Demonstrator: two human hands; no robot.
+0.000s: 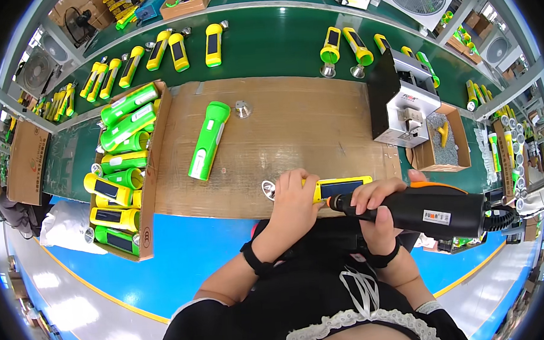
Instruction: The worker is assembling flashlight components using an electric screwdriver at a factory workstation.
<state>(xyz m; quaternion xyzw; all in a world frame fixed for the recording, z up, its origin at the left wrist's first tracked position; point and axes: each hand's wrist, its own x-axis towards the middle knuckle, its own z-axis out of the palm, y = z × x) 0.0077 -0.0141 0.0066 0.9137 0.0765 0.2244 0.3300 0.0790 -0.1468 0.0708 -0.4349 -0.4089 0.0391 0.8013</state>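
In the head view, the left hand (295, 200) is closed over the front part of a yellow flashlight (338, 188) that lies on its side at the near edge of the cardboard sheet (294, 125) covering the bench; the flashlight's dark panel faces up and its silver reflector head (268, 187) sticks out to the left of the fingers. The right hand (379, 210) is wrapped around a black and orange electric screwdriver (424, 209), whose tip points left and meets the flashlight body just beside the left hand. A green flashlight (208, 139) lies apart on the cardboard with a loose reflector (242, 108) near it. A cardboard box (150, 177) of green and yellow flashlights stands at the left, and a small grey machine (398, 97) at the right.
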